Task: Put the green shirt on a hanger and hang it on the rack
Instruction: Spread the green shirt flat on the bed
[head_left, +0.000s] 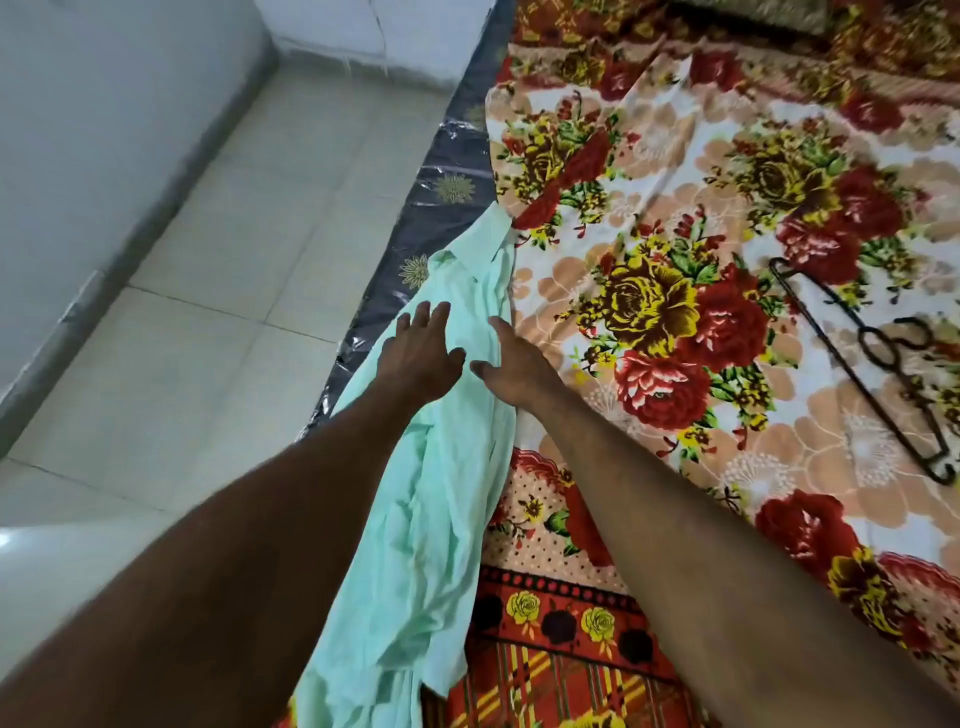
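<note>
A pale green shirt (457, 467) lies bunched in a long strip along the left edge of the bed, its collar end pointing away from me. My left hand (423, 351) rests flat on the shirt with its fingers spread and straight. My right hand (511, 366) lies on the shirt's right side, fingers stretched forward and partly tucked against the cloth. A dark metal hanger (862, 364) lies flat on the bedsheet well to the right of both hands. No rack is in view.
The bed carries a floral sheet (675, 260) in red, yellow and peach. The mattress's plastic-wrapped dark side (415, 208) drops to a pale tiled floor (208, 286) on the left. A white wall (104, 130) runs beyond the floor.
</note>
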